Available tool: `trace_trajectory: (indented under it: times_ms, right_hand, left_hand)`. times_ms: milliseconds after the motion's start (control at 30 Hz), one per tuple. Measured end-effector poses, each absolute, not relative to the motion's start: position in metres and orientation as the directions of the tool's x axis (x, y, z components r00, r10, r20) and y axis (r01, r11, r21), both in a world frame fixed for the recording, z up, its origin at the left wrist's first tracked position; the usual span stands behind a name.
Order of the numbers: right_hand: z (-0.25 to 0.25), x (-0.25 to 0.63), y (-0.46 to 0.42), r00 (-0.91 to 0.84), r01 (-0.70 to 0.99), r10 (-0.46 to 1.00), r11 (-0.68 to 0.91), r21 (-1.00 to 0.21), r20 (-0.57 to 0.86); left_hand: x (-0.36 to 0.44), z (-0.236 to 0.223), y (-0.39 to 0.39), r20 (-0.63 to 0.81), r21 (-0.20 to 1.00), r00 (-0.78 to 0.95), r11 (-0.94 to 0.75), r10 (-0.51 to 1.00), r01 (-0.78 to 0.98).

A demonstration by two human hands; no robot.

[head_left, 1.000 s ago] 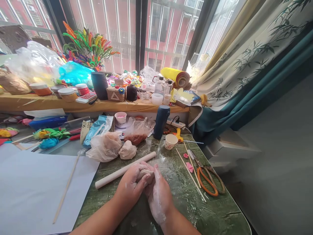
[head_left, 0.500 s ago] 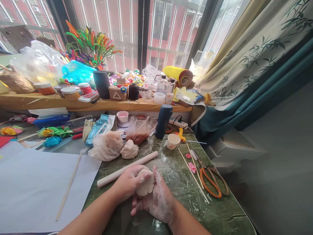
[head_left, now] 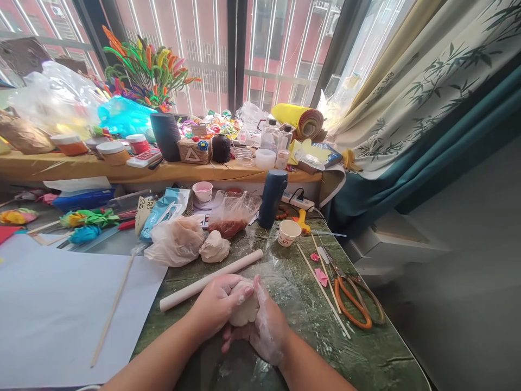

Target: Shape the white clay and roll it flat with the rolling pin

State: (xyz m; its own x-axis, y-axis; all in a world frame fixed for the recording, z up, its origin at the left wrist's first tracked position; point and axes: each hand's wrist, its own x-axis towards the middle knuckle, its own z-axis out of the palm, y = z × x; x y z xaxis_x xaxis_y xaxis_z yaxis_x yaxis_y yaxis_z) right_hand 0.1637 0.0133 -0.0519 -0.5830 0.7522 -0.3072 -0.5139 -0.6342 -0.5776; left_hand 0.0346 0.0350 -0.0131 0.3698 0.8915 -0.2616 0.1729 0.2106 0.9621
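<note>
A flattened, pale lump of clay [head_left: 245,312] sits between my two hands above the green table. My left hand [head_left: 217,301] wraps over its left side, thumb lying across the top. On the right, my right hand [head_left: 269,326] cups the lump from beside and below, its palm dusted white; the fingers curl under and are partly hidden. Just beyond the hands lies a white rolling pin [head_left: 211,281], slanted. Behind it a second lump of clay [head_left: 215,247] rests against a plastic bag [head_left: 176,241].
To the right are scissors [head_left: 352,301], thin sticks [head_left: 323,291], a paper cup [head_left: 289,233] and a yellow glue gun [head_left: 302,221]. A dark blue bottle [head_left: 272,199] stands behind. White paper [head_left: 61,309] covers the left side. The crowded windowsill [head_left: 73,165] runs along the back.
My hands have closed in a little around the clay, and the right palm has turned more upright against it. The view has shifted slightly.
</note>
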Motion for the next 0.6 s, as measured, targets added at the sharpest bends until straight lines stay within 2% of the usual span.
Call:
trace_trajectory:
  times_ms: [133,267,367,467,600]
  right_hand:
    - [-0.051,0.167,0.012,-0.538,-0.511,0.773,-0.616,-0.599,-0.336]
    - [-0.042,0.174,0.017,-0.675,-0.481,0.692,-0.677,-0.557,-0.257]
    - [-0.040,0.178,0.021,-0.730,-0.475,0.642,-0.723,-0.501,-0.234]
    - [-0.042,0.176,0.021,-0.688,-0.535,0.684,-0.703,-0.468,-0.241]
    - [-0.039,0.174,0.016,-0.659,-0.587,0.724,-0.664,-0.463,-0.202]
  left_hand:
    - [0.034,-0.013,0.031,-0.281,0.958,0.429,0.229,0.858,0.170]
    - [0.028,-0.012,0.035,-0.291,0.957,0.428,0.252,0.856,0.146]
    - [0.023,-0.011,0.039,-0.291,0.954,0.515,0.282,0.806,0.098]
    - [0.021,-0.010,0.041,-0.305,0.944,0.561,0.322,0.769,0.071]
    - [0.022,-0.010,0.042,-0.304,0.951,0.511,0.283,0.804,0.120]
